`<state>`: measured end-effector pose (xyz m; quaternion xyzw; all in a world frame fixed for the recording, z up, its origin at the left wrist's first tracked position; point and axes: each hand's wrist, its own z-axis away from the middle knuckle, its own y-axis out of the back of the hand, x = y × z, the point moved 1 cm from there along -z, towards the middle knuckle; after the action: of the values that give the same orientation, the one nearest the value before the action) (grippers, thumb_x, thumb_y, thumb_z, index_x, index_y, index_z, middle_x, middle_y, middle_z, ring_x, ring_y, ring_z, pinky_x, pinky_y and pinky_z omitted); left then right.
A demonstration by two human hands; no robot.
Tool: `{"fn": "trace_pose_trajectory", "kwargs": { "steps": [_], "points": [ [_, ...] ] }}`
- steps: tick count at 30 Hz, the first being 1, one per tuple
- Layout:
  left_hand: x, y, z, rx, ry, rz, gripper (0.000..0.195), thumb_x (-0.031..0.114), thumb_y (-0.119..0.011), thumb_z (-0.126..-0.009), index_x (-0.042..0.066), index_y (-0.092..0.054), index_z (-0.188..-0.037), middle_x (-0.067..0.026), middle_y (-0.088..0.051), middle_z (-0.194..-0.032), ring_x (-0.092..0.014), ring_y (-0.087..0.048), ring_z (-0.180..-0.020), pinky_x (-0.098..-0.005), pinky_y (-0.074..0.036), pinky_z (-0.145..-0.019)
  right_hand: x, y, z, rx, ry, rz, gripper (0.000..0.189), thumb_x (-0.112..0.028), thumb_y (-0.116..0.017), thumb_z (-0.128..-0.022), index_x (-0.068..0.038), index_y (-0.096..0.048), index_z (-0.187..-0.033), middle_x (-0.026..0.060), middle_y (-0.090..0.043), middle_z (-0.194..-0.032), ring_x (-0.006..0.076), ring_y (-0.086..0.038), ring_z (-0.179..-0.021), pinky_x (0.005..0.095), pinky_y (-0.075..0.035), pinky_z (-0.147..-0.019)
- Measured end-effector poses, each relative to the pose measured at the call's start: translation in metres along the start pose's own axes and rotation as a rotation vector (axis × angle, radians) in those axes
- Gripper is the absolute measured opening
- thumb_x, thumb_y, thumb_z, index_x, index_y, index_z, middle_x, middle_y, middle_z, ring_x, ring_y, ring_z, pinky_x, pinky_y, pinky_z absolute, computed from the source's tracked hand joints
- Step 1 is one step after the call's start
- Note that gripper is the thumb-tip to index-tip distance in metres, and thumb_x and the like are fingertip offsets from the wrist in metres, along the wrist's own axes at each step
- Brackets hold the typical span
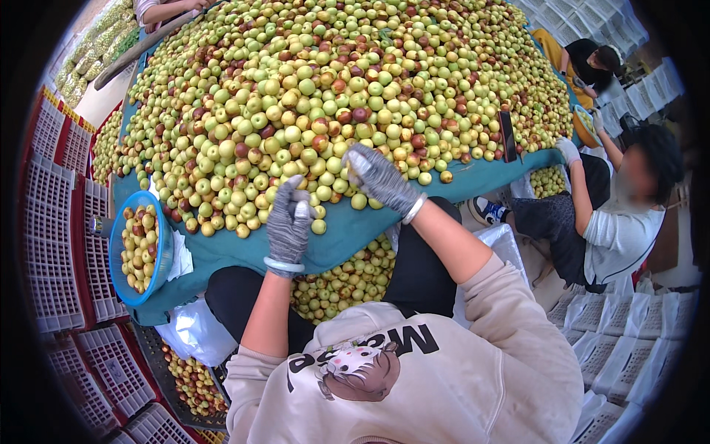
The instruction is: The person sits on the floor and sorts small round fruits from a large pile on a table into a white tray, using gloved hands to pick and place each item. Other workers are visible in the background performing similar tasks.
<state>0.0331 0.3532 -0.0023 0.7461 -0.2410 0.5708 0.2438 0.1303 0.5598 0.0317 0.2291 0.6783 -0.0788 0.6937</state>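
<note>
A broad heap of green and reddish-brown jujubes covers a blue-green cloth in front of me. At its near edge my left hand, in a grey knit glove, is half curled, with thumb and fingertips apart and no fruit visible between them. My right hand, gloved the same way, reaches further in over the heap. Its fingers bend down against the fruit, and whether one is gripped is hidden. Below the cloth's edge, between my knees, more jujubes fill a container.
A blue plastic basin of browner jujubes stands at the left by white paper. A phone lies on the heap's right side. Co-workers sit at the right. Stacked plastic crates line the left; lined crates stand lower right.
</note>
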Motion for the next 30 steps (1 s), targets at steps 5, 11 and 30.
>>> {"fn": "trace_pose_trajectory", "kwargs": {
  "steps": [5, 11, 30],
  "points": [
    [-0.005, -0.030, 0.004, -0.058, 0.630, 1.040, 0.046, 0.030, -0.062, -0.096, 0.006, -0.050, -0.133, -0.0088, -0.062, -0.096, -0.009, -0.053, -0.056, -0.0189, -0.041, -0.042, -0.023, -0.037, 0.006, -0.117, 0.176, 0.616, 0.032, -0.030, -0.051, -0.100, -0.007, -0.058, -0.120, 0.0189, -0.066, -0.106, 0.0336, -0.066, -0.098, 0.0441, -0.052, -0.086],
    [-0.027, -0.011, -0.007, -0.111, 0.619, 0.801, 0.017, 0.018, -0.063, -0.092, 0.006, -0.062, -0.103, -0.0030, -0.059, -0.075, -0.005, -0.038, -0.044, -0.0177, -0.032, -0.035, 0.006, 0.067, -0.105, 0.208, -0.046, 0.970, 0.048, -0.022, -0.051, -0.097, 0.003, -0.046, -0.138, 0.0251, -0.054, -0.134, 0.0364, -0.054, -0.124, 0.0420, -0.042, -0.106],
    [-0.034, 0.001, -0.021, -0.056, 0.416, 0.961, 0.041, 0.018, -0.066, -0.087, 0.004, -0.056, -0.124, -0.0088, -0.061, -0.107, -0.013, -0.059, -0.081, -0.0258, -0.050, -0.061, -0.044, -0.057, -0.152, -0.027, 0.299, 0.747, 0.054, -0.005, -0.059, -0.087, -0.013, -0.048, -0.139, 0.0172, -0.048, -0.133, 0.0348, -0.057, -0.114, 0.0431, -0.048, -0.098]
  ]
}}
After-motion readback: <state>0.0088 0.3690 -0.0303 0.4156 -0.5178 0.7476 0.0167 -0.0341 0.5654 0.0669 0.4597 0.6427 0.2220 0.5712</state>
